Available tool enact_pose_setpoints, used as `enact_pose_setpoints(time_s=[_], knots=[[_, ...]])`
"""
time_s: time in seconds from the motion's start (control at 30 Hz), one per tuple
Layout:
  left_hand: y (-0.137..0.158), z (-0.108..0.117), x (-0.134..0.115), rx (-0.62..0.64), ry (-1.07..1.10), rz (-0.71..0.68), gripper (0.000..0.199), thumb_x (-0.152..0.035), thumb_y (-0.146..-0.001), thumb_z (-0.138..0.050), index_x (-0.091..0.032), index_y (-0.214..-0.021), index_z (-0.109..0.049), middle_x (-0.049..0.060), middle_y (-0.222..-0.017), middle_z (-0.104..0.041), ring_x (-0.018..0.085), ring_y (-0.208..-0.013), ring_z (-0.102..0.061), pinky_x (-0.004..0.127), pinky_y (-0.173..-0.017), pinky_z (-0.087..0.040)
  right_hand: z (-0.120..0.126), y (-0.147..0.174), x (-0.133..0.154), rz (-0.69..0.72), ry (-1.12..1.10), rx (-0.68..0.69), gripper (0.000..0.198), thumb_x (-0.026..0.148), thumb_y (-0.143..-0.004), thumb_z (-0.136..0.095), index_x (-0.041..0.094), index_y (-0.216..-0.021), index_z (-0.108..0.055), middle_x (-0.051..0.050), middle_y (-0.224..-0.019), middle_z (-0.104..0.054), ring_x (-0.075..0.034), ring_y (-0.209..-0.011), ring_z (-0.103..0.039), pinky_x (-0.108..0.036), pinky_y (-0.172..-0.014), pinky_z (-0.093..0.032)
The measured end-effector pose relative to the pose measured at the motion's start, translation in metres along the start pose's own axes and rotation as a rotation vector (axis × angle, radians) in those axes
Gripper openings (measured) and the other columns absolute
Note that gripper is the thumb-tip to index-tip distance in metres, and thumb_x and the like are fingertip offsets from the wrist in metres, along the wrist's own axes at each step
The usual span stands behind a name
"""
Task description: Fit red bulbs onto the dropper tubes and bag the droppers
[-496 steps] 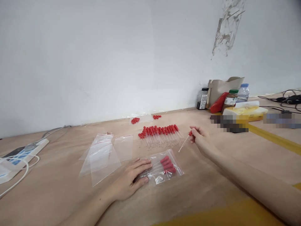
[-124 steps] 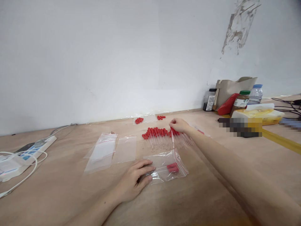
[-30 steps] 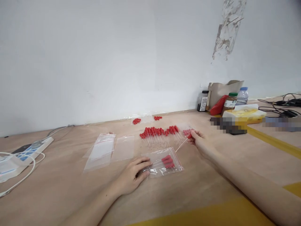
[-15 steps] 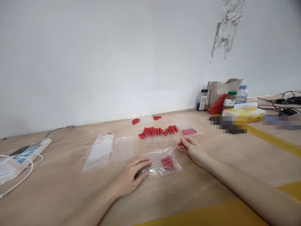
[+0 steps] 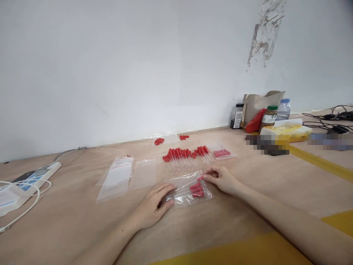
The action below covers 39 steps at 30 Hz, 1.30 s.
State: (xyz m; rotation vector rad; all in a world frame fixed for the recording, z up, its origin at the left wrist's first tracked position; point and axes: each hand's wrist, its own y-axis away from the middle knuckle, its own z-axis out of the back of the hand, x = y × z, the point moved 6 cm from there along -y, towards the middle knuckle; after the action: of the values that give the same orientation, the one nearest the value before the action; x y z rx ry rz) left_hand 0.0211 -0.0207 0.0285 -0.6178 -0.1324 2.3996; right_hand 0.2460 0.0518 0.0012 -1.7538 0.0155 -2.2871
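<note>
"Where's the bag?"
"Flat on the bench, just below the centre of the frame, three red bulbs lying inside."
"And the right hand?"
"Right of centre, fingers pinched on another red-bulbed dropper at the bag's mouth."
"The left hand?"
"At the bag's left end, thumb and fingers parted, resting on the plastic."

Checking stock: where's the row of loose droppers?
In the head view, slightly right of centre, the dropper row lies beyond the bag at the left hand.
</note>
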Motion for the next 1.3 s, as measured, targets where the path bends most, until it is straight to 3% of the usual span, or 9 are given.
enact_pose_setpoints(time_s=[0.13, 0.27, 0.37, 0.5, 0.57, 0.73, 0.97, 1.13, 1.3], knots=[[0.000, 0.001, 0.000, -0.003, -0.003, 0.001, 0.037, -0.030, -0.087, -0.043, -0.025, -0.124, -0.042, 0.004, -0.125, -0.049, 0.020, -0.113, -0.045, 0.036, -0.097, -0.036, -0.015, 0.003, 0.004, -0.013, -0.061, 0.098, 0.025, 0.039, -0.068, -0.059, 0.016, -0.078, -0.064, -0.002, -0.068, -0.064, -0.014, -0.061, -0.057, -0.023, -0.054, -0.043], [-0.001, 0.001, -0.001, 0.006, -0.008, 0.002, 0.038, -0.029, -0.087, -0.043, -0.026, -0.125, -0.041, 0.004, -0.126, -0.048, 0.020, -0.114, -0.044, 0.035, -0.097, -0.035, -0.025, 0.007, 0.002, -0.072, -0.178, 0.228, 0.031, 0.040, -0.072, -0.054, 0.019, -0.094, -0.057, 0.002, -0.059, -0.060, -0.011, -0.048, -0.053, -0.021, -0.046, -0.041], [0.000, 0.001, -0.001, 0.011, -0.014, -0.001, 0.037, -0.029, -0.087, -0.042, -0.027, -0.124, -0.044, 0.003, -0.126, -0.047, 0.019, -0.114, -0.044, 0.036, -0.097, -0.035, -0.012, 0.001, -0.001, -0.070, -0.071, 0.152, 0.025, 0.036, -0.070, -0.056, 0.018, -0.087, -0.056, 0.005, -0.052, -0.055, -0.008, -0.040, -0.046, -0.019, -0.040, -0.035], [0.001, -0.001, -0.001, 0.016, -0.018, -0.024, 0.033, -0.029, -0.089, -0.040, -0.028, -0.120, -0.048, 0.003, -0.126, -0.046, 0.019, -0.114, -0.044, 0.036, -0.097, -0.035, 0.025, -0.018, 0.011, 0.097, 0.230, -0.109, 0.011, 0.027, -0.063, -0.059, 0.016, -0.064, -0.060, 0.000, -0.056, -0.059, -0.010, -0.049, -0.050, -0.020, -0.046, -0.036], [0.001, -0.001, 0.000, 0.022, -0.018, -0.031, 0.032, -0.028, -0.089, -0.040, -0.028, -0.119, -0.049, 0.003, -0.126, -0.046, 0.019, -0.114, -0.044, 0.037, -0.097, -0.036, 0.036, -0.031, 0.018, 0.109, 0.407, -0.164, 0.008, 0.023, -0.063, -0.058, 0.017, -0.059, -0.062, 0.001, -0.052, -0.059, -0.011, -0.050, -0.051, -0.021, -0.049, -0.036], [0.000, -0.001, -0.002, 0.026, 0.007, -0.027, 0.032, -0.028, -0.088, -0.041, -0.028, -0.120, -0.048, 0.004, -0.125, -0.047, 0.020, -0.113, -0.044, 0.036, -0.096, -0.037, 0.026, -0.065, 0.027, 0.011, 0.759, -0.186, 0.012, 0.022, -0.066, -0.055, 0.017, -0.057, -0.063, -0.005, -0.063, -0.064, -0.016, -0.066, -0.059, -0.022, -0.059, -0.039], [0.001, -0.001, -0.002, -0.007, 0.023, -0.028, 0.032, -0.028, -0.088, -0.042, -0.026, -0.119, -0.049, 0.004, -0.123, -0.048, 0.020, -0.112, -0.045, 0.037, -0.095, -0.038, -0.005, -0.100, 0.021, -0.164, 0.813, -0.222, 0.012, 0.016, -0.062, -0.057, 0.011, -0.071, -0.064, -0.013, -0.074, -0.065, -0.021, -0.076, -0.061, -0.023, -0.060, -0.042], [0.001, -0.002, -0.002, -0.009, 0.020, -0.038, 0.031, -0.028, -0.088, -0.041, -0.026, -0.118, -0.049, 0.004, -0.124, -0.047, 0.019, -0.112, -0.045, 0.036, -0.096, -0.037, -0.010, -0.102, 0.028, -0.238, 0.788, -0.203, 0.012, 0.014, -0.060, -0.059, 0.011, -0.071, -0.064, -0.016, -0.072, -0.064, -0.024, -0.076, -0.061, -0.026, -0.057, -0.043], [0.002, -0.002, -0.002, -0.011, 0.024, -0.037, 0.031, -0.028, -0.088, -0.042, -0.027, -0.118, -0.049, 0.004, -0.123, -0.048, 0.019, -0.113, -0.044, 0.036, -0.097, -0.036, -0.010, -0.106, 0.029, -0.241, 0.723, -0.212, 0.008, 0.013, -0.058, -0.061, 0.013, -0.066, -0.062, -0.012, -0.061, -0.062, -0.022, -0.068, -0.060, -0.026, -0.055, -0.043]])
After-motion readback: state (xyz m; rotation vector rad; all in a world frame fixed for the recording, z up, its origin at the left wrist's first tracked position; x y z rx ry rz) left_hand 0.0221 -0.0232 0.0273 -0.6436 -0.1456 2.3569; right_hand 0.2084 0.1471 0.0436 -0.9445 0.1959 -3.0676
